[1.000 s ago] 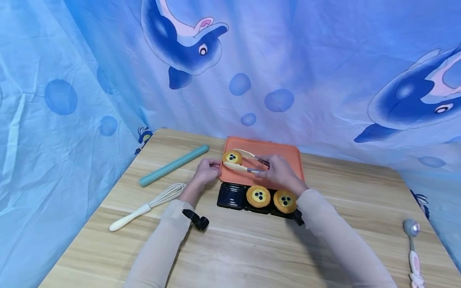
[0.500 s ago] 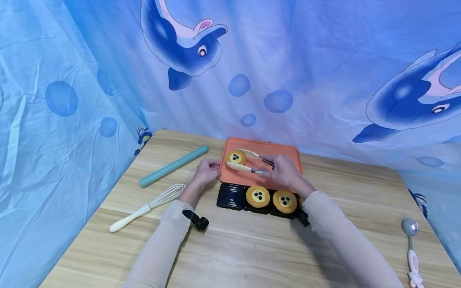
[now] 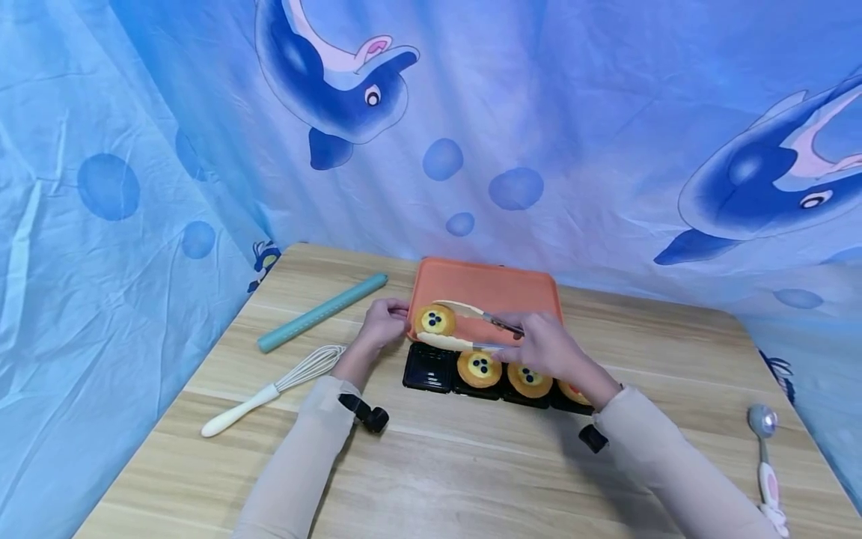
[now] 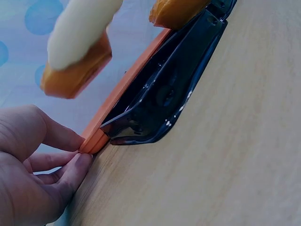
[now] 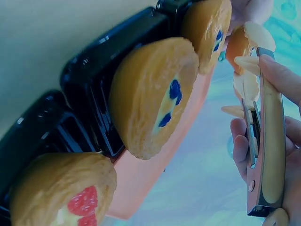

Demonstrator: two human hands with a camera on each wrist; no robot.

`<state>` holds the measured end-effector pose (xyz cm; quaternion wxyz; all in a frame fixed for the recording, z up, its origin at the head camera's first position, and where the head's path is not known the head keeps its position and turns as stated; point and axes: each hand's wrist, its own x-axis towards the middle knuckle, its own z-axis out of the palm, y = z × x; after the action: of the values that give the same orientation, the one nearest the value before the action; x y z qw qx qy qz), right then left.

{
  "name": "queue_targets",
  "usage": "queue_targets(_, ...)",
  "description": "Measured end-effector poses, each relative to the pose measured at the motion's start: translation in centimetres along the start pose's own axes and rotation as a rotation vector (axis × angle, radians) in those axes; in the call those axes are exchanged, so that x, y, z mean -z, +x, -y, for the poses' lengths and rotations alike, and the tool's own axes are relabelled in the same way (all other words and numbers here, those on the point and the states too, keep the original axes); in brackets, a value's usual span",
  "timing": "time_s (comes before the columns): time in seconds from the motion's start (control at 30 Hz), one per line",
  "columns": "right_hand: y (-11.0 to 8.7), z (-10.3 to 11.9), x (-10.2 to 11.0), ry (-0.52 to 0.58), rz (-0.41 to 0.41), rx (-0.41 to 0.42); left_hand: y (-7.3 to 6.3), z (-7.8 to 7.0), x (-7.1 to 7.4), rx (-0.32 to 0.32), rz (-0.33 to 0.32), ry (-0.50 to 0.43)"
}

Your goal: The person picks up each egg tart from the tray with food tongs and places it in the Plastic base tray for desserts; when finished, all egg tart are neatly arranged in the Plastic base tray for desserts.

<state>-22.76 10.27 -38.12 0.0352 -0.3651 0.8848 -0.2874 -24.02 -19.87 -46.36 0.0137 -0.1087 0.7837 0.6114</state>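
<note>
My left hand (image 3: 382, 326) pinches the near left edge of an orange tray (image 3: 485, 283) between thumb and fingers. A pair of tongs (image 5: 272, 141) with cream tips is gripped in my right hand (image 3: 548, 346). Between those tips sits a blueberry-topped tart (image 3: 434, 320), raised above the tray's rim in the left wrist view. Along the tray's near side runs a row of black plastic boxes (image 3: 429, 368), the leftmost without a tart. Two blueberry tarts (image 3: 480, 370) stand in the middle boxes. A tart with red fruit (image 5: 70, 188) occupies the right one, partly covered by my right forearm in the head view.
To the left lie a teal rolling pin (image 3: 323, 313) and a whisk (image 3: 276, 389) with a white handle. A scoop (image 3: 764, 449) with a rabbit-shaped handle rests at the far right of the wooden table (image 3: 431, 464). A blue dolphin curtain (image 3: 572, 135) hangs behind.
The tongs and tart first shifted slightly right, then moved toward the black boxes and a little left. My left hand stays on the tray. The red-fruit tart has come into view.
</note>
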Motion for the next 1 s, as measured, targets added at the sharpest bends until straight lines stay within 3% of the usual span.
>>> queue_targets(0.47, -2.3, 1.4, -0.8, -0.069, 0.06, 0.042, 0.0, 0.1, 0.2, 0.006, 0.002, 0.01)
queue_targets(1.0, -2.6, 1.2, -1.4, -0.098, 0.07, 0.078, 0.1, 0.2, 0.1, -0.004, -0.003, 0.025)
